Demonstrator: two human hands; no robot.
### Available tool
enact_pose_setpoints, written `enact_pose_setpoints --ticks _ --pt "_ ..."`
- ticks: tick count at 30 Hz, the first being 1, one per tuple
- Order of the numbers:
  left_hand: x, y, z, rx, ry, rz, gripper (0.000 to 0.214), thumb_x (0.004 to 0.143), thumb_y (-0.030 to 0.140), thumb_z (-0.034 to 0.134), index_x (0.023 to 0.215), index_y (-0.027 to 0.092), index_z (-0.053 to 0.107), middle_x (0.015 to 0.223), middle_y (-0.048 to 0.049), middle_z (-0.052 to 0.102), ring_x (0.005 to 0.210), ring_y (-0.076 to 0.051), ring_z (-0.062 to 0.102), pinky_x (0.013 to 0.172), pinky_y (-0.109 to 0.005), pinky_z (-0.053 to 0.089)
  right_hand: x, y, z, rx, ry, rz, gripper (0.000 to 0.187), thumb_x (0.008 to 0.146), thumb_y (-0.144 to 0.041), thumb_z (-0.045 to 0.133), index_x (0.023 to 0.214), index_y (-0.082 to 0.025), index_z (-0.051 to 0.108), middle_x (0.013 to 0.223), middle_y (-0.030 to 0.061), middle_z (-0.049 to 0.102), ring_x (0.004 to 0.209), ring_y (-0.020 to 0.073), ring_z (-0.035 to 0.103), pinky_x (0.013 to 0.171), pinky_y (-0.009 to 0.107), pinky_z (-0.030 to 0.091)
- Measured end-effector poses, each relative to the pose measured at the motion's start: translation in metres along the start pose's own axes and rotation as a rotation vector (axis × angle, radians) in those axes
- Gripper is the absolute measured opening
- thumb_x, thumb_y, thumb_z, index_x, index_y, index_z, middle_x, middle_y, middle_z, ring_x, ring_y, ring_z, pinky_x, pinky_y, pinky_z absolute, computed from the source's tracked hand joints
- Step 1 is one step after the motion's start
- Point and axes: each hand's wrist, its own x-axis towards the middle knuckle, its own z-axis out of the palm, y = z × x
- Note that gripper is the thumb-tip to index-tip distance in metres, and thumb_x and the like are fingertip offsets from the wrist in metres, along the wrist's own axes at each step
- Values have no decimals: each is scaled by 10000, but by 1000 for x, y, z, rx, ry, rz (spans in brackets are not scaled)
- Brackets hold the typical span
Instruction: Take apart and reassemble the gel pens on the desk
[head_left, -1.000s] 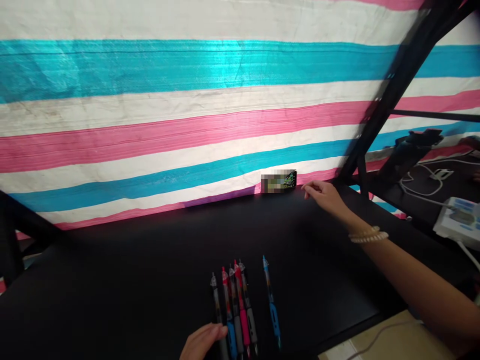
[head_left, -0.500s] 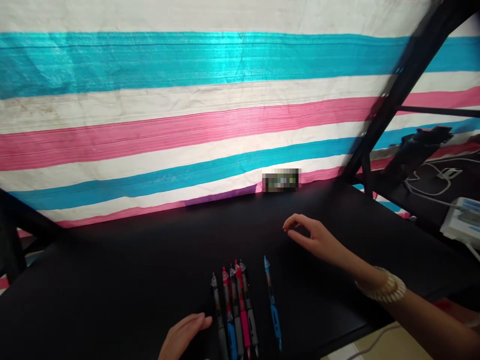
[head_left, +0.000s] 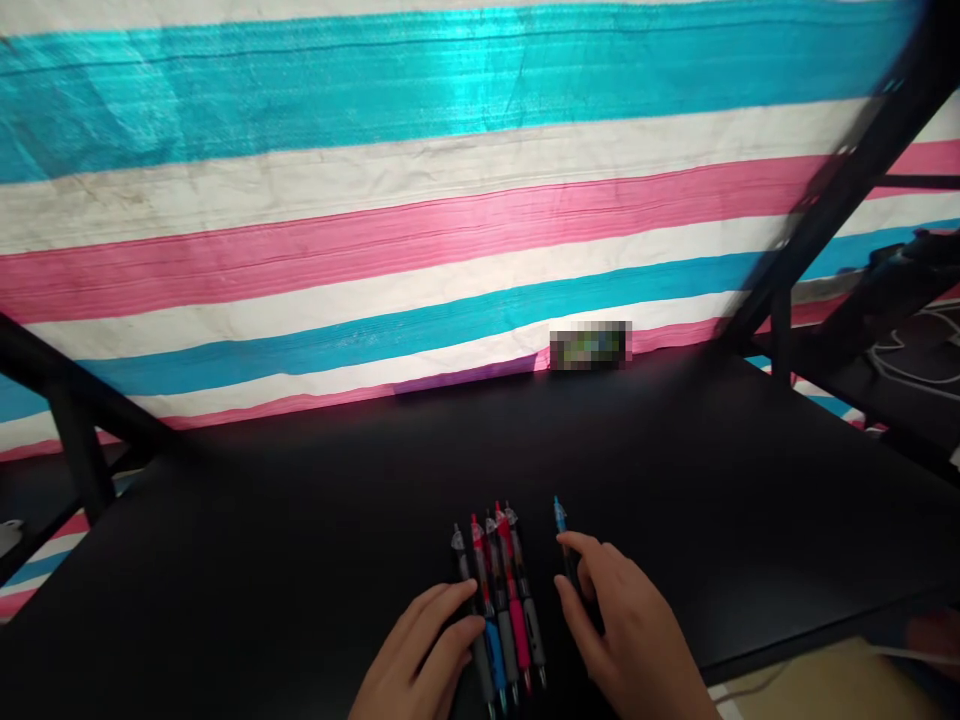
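Note:
Several click pens lie side by side in a close row on the black table. At the left of the row is a grey-grip pen (head_left: pixel 459 545), and beside it a pen with a red top and blue grip (head_left: pixel 495 650). A pink-grip pen (head_left: pixel 519 630) lies further right in the row. My left hand (head_left: pixel 424 650) rests against the row's left side, its index finger and thumb apart and touching the grey-grip pen. Separate on the right is a blue pen (head_left: pixel 560 515), its lower part covered by my right hand (head_left: pixel 626 620). That hand's thumb and index finger are apart around the pen.
The black table (head_left: pixel 300 500) runs back to a striped tarpaulin (head_left: pixel 375 250). Black frame posts stand at the left (head_left: pixel 82 440) and right (head_left: pixel 780 300). A small blurred-out item (head_left: pixel 591 346) stands at the table's back edge. White cables (head_left: pixel 911 365) lie at the far right.
My right hand has come down and left onto the blue pen. My left hand has moved up and right onto the row of pens. The view has shifted slightly.

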Motion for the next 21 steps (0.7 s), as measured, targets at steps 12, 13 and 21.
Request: enact_pose_setpoints --ticks 12,13,21 --pt "20 7 5 12 18 72 324 1084 127 423 1220 201 708 1233 -79 797 1198 -230 737 990 -336 645 5 -11 -5 220 -65 27 266 1013 -133 523 1244 -219 621 795 3 702 716 204 683 695 333 531" --pt "21 5 5 1 8 69 322 1076 117 431 1214 202 710 1214 -82 793 1202 -234 728 986 -336 646 5 -9 -6 256 -74 56 255 1022 -146 527 1243 -227 626 796 -4 699 715 195 683 695 323 533" --pt "28 -10 2 67 104 115 280 1064 95 472 1024 226 717 1097 -47 763 1157 -215 686 1072 -375 556 12 -4 -14 474 -5 233 166 1057 -214 493 1109 -229 650 787 -13 655 669 156 645 618 264 502"
